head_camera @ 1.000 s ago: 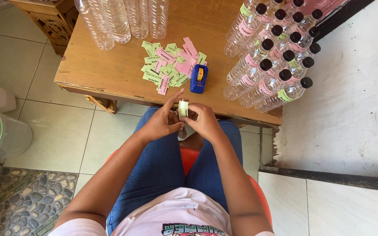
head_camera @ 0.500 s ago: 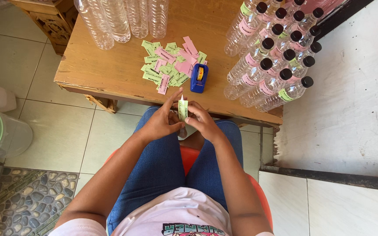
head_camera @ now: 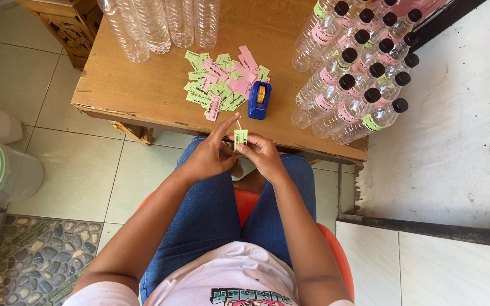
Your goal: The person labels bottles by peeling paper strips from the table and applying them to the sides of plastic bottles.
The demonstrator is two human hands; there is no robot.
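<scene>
The wooden table [head_camera: 143,85] carries, at its right end, a block of capped bottles [head_camera: 358,73] already bearing pink or green labels. At the far left edge stands a group of clear bottles [head_camera: 160,22] with no labels visible; judged from this, the labelling is partly done, with these outstanding. Between them lies a loose pile of labels [head_camera: 222,82], touching a blue tape dispenser [head_camera: 259,99]. Below the table edge, over the lap, the left hand [head_camera: 208,156] and right hand [head_camera: 262,156] meet, fingers closed in a pinch on one green label [head_camera: 240,137]. Its long axis stands roughly upright, pointing towards the table.
</scene>
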